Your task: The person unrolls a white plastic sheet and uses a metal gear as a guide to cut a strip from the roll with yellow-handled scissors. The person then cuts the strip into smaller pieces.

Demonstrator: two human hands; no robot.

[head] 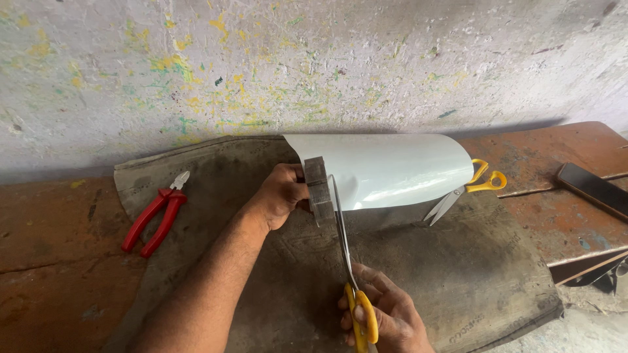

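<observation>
1. Firmly, left hand (282, 195) grips a grey block (318, 191) against the curled white sheet (386, 168) on the mat (471, 274).
2. Right hand (386, 319) is closed around yellow scissors (350, 261), blades at the sheet's edge.
3. Nearby: red pliers (156, 214), spare scissors (468, 188), phone (594, 189).

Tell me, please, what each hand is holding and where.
Right hand: yellow-handled scissors, by the handle loops. Left hand: grey block against the white sheet, at its edge.

Left hand (282, 195) reaches forward, fingers curled in a grip — right hand (386, 314) closed, nearer the body.
</observation>
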